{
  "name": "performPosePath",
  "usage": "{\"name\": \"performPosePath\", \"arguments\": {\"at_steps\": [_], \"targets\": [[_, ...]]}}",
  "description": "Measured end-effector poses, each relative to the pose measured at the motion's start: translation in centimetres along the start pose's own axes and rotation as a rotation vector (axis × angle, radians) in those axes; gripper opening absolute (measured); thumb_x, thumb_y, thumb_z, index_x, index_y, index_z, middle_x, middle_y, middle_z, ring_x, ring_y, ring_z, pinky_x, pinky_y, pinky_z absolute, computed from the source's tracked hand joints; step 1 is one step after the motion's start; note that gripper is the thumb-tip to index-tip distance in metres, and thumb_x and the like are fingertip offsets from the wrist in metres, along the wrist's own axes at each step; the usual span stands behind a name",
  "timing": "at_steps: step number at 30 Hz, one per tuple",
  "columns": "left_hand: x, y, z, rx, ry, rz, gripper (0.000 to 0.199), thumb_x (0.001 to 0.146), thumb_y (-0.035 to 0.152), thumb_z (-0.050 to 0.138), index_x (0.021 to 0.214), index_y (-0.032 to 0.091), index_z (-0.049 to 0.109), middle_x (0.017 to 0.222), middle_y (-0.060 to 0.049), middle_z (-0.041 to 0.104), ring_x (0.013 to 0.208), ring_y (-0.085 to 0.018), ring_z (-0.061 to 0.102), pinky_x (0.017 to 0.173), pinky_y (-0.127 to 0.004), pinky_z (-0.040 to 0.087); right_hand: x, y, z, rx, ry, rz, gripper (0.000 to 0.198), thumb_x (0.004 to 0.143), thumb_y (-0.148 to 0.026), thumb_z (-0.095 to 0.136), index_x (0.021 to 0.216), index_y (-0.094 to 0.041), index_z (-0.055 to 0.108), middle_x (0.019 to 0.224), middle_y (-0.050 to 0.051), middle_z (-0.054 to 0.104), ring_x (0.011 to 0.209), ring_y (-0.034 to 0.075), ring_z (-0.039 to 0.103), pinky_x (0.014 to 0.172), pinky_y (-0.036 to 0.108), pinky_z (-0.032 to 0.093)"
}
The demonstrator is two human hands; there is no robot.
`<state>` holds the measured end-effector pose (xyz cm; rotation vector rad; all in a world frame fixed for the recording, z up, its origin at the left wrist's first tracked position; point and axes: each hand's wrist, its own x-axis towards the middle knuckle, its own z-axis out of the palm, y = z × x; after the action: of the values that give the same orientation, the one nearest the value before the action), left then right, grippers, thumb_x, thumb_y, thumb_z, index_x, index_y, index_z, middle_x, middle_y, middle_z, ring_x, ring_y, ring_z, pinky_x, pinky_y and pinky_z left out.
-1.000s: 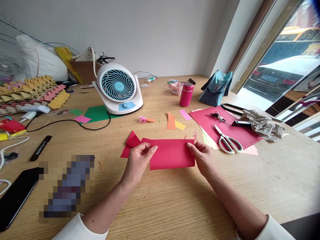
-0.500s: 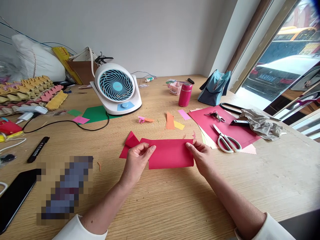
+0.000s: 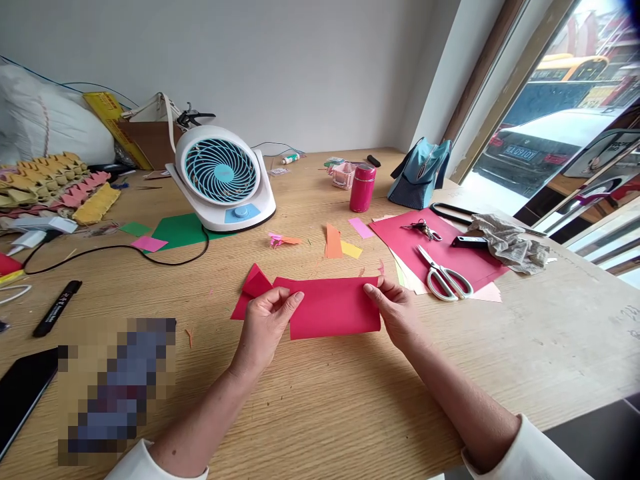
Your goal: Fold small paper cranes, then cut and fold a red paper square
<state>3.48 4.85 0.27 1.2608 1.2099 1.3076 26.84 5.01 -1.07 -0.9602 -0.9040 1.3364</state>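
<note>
A rectangular sheet of red paper (image 3: 334,308) is stretched between my two hands, just above the table. My left hand (image 3: 265,320) pinches its left end between thumb and fingers. At the right end, my right hand (image 3: 395,308) grips the top corner the same way. Behind my left hand lies another red paper piece (image 3: 254,287), folded and pointed at the top. Small orange (image 3: 333,241) and yellow paper strips (image 3: 351,249) lie beyond the held sheet. White-handled scissors (image 3: 445,277) rest to the right, partly on a larger red sheet (image 3: 400,233).
A white fan (image 3: 225,177) stands at the back left, its black cord looping across the table. A pink flask (image 3: 363,188) and a blue bag (image 3: 420,173) are at the back right. At left lie a black marker (image 3: 57,308) and a dark phone (image 3: 25,393).
The view has turned slightly to the right, so most things sit further left. Both hands keep their pinch on the red paper, with hardly any change in its pose.
</note>
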Motion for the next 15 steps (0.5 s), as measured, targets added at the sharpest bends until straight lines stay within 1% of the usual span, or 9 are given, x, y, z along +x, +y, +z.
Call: {"name": "performPosePath", "arguments": {"at_steps": [8, 15], "targets": [[-0.02, 0.10, 0.04, 0.010, -0.008, 0.007, 0.040, 0.079, 0.042, 0.074, 0.062, 0.016, 0.049, 0.063, 0.005, 0.032, 0.063, -0.009, 0.027, 0.058, -0.022, 0.026, 0.05, -0.01, 0.05, 0.014, 0.000, 0.005, 0.026, 0.073, -0.045, 0.084, 0.073, -0.022, 0.071, 0.071, -0.001, 0.066, 0.065, 0.012, 0.055, 0.062, 0.023, 0.045], [0.02, -0.18, -0.20, 0.073, -0.018, 0.036, 0.041, 0.082, 0.044, 0.072, 0.062, 0.017, 0.049, 0.063, 0.005, 0.031, 0.062, -0.010, 0.026, 0.056, -0.023, 0.025, -0.07, -0.06, 0.01, -0.003, 0.009, 0.024, 0.027, 0.073, -0.045, 0.083, 0.074, -0.021, 0.072, 0.075, 0.000, 0.068, 0.066, 0.013, 0.056, 0.063, 0.024, 0.046]]}}
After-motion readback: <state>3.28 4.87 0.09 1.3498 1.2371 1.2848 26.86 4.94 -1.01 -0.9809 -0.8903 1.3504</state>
